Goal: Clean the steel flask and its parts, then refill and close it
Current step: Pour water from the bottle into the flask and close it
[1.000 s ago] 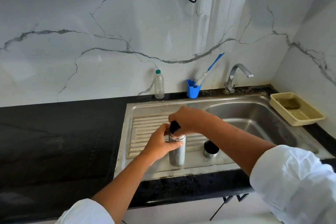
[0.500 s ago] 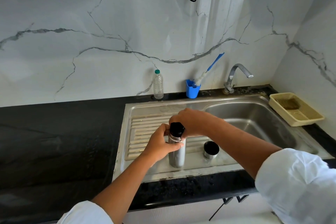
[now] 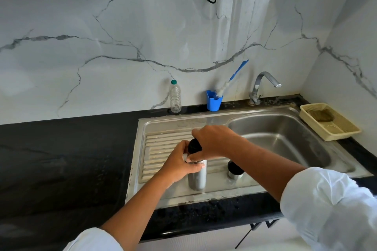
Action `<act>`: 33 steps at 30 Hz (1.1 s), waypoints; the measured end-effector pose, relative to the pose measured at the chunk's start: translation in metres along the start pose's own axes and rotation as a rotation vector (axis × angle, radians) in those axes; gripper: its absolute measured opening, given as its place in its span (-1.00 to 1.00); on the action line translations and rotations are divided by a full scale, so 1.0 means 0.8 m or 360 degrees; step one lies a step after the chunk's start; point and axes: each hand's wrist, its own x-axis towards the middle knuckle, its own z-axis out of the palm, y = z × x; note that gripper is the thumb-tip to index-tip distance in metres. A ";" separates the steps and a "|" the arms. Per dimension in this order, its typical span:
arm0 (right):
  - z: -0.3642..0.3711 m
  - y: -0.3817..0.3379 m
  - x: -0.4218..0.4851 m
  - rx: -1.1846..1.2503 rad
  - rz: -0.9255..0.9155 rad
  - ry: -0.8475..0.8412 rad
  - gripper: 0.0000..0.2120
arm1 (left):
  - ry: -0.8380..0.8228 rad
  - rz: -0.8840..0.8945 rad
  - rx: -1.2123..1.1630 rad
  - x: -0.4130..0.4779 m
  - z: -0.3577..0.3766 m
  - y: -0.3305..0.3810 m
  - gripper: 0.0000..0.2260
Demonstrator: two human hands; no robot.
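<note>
The steel flask (image 3: 197, 177) stands upright on the ribbed drainboard (image 3: 163, 149) of the sink. My left hand (image 3: 179, 163) grips its upper body from the left. My right hand (image 3: 214, 141) comes from above and holds the black stopper (image 3: 193, 145) at the flask's mouth, fingers curled round it. The flask's cup lid (image 3: 235, 170), steel outside and black inside, stands mouth up just right of the flask, apart from it.
The sink basin (image 3: 285, 138) lies to the right, with the tap (image 3: 263, 85) behind it. A blue cup (image 3: 213, 102) holds a bottle brush (image 3: 230, 81). A clear plastic bottle (image 3: 175, 97) stands at the wall. A beige tray (image 3: 328, 122) holds a scrub pad. Black counter (image 3: 61, 159) stretches left.
My right hand has turned on the black stopper, which shows more on its left side now. The flask and my left hand have stayed put.
</note>
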 end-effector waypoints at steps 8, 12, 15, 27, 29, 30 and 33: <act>0.008 0.009 0.004 -0.0220 -0.0279 0.0157 -0.49 | -0.0073 -0.0019 0.0061 0.007 0.004 -0.006 -0.56; 0.019 -0.003 -0.001 -0.0125 0.0042 0.0261 -0.47 | -0.0002 -0.0005 0.0044 0.004 0.010 -0.013 -0.53; 0.026 -0.016 -0.004 0.0010 0.0276 0.0301 -0.45 | 0.0074 0.0003 0.0032 0.000 0.016 -0.016 -0.52; 0.021 -0.050 -0.009 0.0181 0.0710 0.0269 -0.44 | 0.0180 0.0021 0.0177 0.001 0.028 -0.025 -0.58; 0.016 -0.051 -0.010 0.0230 0.0760 0.0231 -0.43 | 0.0138 0.0010 0.0175 0.001 0.026 -0.024 -0.58; 0.014 -0.051 -0.011 0.0283 0.0779 0.0202 -0.42 | 0.0110 0.0004 0.0168 0.001 0.024 -0.023 -0.58; 0.014 -0.038 -0.015 0.0450 0.0789 0.0013 -0.23 | 0.0055 0.0030 0.0129 0.003 0.020 -0.019 -0.45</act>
